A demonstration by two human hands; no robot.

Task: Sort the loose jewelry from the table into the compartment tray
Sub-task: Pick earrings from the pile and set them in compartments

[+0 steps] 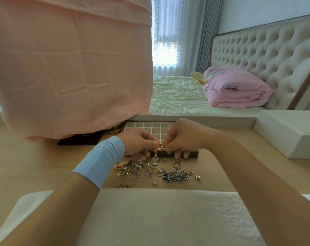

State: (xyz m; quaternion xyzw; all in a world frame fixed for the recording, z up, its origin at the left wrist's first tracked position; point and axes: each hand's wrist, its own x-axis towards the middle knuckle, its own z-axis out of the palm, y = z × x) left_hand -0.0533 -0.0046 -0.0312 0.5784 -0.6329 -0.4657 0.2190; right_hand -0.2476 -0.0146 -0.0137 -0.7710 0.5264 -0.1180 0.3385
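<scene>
left grip and right grip both pinch one small gold piece, just over the near wall of the compartment tray. loose jewelry pile lies on the surface just short of the tray. i judge it mid-pick; next i need to drop it into one cell.

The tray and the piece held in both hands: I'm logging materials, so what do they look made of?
The tray has matte white dividers, possibly flocked or plastic; its dark front wall looks like wood. The held piece is glossy gold-toned metal, glinting; plated or solid cannot be told.
</scene>
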